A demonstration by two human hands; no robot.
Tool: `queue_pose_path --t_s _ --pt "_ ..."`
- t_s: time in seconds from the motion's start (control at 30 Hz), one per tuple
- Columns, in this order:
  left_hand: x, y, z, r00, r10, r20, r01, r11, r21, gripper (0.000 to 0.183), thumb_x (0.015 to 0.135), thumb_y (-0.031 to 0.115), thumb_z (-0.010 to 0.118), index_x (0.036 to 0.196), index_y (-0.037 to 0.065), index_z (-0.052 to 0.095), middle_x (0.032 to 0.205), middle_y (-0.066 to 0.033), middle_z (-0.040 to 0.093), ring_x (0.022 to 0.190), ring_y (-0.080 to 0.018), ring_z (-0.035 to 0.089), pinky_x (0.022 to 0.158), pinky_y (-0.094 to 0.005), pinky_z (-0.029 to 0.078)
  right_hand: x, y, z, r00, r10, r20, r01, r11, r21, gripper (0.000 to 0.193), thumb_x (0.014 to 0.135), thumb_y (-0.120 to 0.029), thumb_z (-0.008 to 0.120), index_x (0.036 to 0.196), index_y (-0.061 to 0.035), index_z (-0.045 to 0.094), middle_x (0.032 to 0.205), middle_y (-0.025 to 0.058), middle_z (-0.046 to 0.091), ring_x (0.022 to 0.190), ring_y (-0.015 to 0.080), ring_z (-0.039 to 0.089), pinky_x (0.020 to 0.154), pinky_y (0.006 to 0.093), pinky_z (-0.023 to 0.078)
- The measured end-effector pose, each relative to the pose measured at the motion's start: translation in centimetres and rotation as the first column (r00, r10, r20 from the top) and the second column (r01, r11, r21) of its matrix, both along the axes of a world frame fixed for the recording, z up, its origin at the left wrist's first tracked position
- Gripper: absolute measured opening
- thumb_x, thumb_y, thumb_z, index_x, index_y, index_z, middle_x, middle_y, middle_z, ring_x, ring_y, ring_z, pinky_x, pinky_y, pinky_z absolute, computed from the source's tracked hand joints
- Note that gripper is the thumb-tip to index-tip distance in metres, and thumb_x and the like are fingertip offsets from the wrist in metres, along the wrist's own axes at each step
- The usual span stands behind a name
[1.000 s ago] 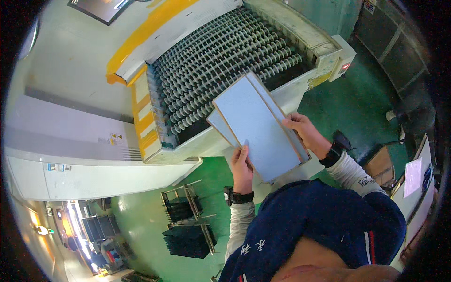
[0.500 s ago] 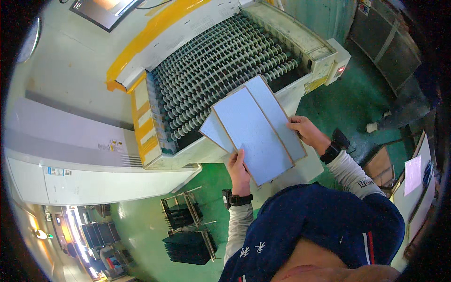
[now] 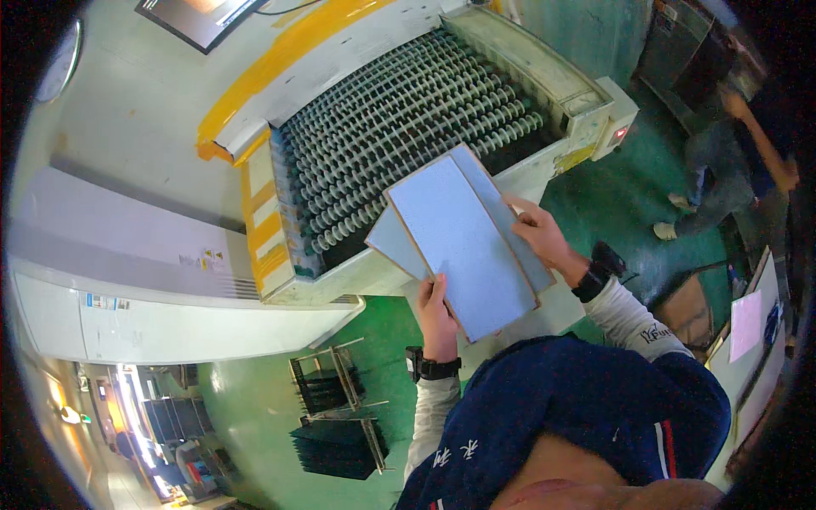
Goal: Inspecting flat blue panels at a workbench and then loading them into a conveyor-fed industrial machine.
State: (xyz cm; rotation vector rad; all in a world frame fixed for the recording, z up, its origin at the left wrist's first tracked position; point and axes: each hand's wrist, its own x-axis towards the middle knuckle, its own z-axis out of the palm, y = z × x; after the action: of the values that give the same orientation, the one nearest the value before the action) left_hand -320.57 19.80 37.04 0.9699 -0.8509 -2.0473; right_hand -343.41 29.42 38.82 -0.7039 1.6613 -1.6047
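I hold a small fanned stack of flat, light-blue rectangular boards with thin brown edges, tilted in front of a roller conveyor. The top board (image 3: 459, 246) overlaps another board (image 3: 486, 180) that shows along its right side. A corner of a further board (image 3: 393, 242) sticks out at the left. My left hand (image 3: 436, 314) is closed on the stack's lower left edge, its thumb on the top face. At the right edge, the bent fingers of my right hand (image 3: 541, 234) grip the board behind the top one; some fingertips are hidden.
The conveyor's rows of grey wheeled rollers (image 3: 399, 136) lie just beyond the boards, inside a pale frame. Racks of dark panels (image 3: 338, 446) stand on the green floor at lower left. At far right a person (image 3: 722, 166) bends over; boards (image 3: 752, 357) lean nearby.
My right hand has shifted left, and the right-hand board has slid further under the top one. The other person at far right shows more, with an arm now in view.
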Motion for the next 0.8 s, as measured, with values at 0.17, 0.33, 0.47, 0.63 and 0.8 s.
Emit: queue_pose_path --t_s 0.17,0.33,0.47,0.63,0.8 --pt "-0.6 1.1 1.7 0.993 0.047 -0.106 -0.045 0.999 0.021 0.012 0.092 0.011 0.058 0.1 0.002 0.06 0.095 -0.0044 0.062 0.086 -0.0134 0.059 0.077 -0.0288 0.049 -0.9 0.4 -2.1 0.987 0.132 0.088 -0.133 0.991 0.009 0.032 0.081 -0.014 0.066 0.109 -0.0002 0.062 0.089 0.0067 0.065 0.08 0.0134 0.059 0.072 0.0276 0.048" --pt "-0.6 1.5 0.8 0.998 0.031 -0.048 -0.033 0.999 -0.034 0.01 0.092 0.011 0.058 0.095 0.002 0.062 0.09 -0.0044 0.064 0.081 -0.0113 0.059 0.071 -0.0251 0.048 -0.1 0.1 -0.6 0.921 0.27 -0.281 -0.187 0.939 0.288 0.035 0.079 -0.026 0.071 0.099 0.0023 0.065 0.088 0.0047 0.065 0.081 0.0137 0.059 0.074 0.0269 0.048" --pt "0.1 1.3 -0.6 1.0 0.006 -0.029 -0.007 0.999 -0.034 0.014 0.092 0.012 0.058 0.098 0.0 0.062 0.091 -0.0048 0.064 0.079 -0.0109 0.059 0.07 -0.0248 0.047 0.4 -0.2 0.4 0.981 0.191 -0.032 -0.183 0.969 0.169 0.018 0.078 -0.01 0.068 0.09 0.0021 0.062 0.075 0.0015 0.057 0.064 0.009 0.052 0.056 0.0243 0.043" --pt "-0.4 1.4 0.4 0.998 -0.03 -0.047 0.031 0.999 0.019 0.02 0.091 0.014 0.059 0.102 -0.003 0.06 0.09 -0.0048 0.063 0.08 -0.0107 0.058 0.072 -0.0234 0.044 -0.8 0.2 -0.6 0.945 0.194 0.262 -0.238 0.96 0.147 0.03 0.079 -0.016 0.069 0.1 0.0056 0.064 0.084 0.0077 0.066 0.068 0.0163 0.061 0.062 0.0308 0.049" --pt "-0.2 0.8 -1.2 0.999 -0.041 -0.033 0.04 0.998 -0.056 0.02 0.09 0.013 0.059 0.102 -0.003 0.06 0.091 -0.0046 0.063 0.081 -0.0107 0.058 0.073 -0.0232 0.044 -0.8 0.6 -0.9 0.93 0.181 0.32 -0.227 0.968 0.11 0.028 0.084 -0.016 0.064 0.1 0.0062 0.063 0.087 0.0071 0.065 0.073 0.0156 0.061 0.067 0.03 0.049"
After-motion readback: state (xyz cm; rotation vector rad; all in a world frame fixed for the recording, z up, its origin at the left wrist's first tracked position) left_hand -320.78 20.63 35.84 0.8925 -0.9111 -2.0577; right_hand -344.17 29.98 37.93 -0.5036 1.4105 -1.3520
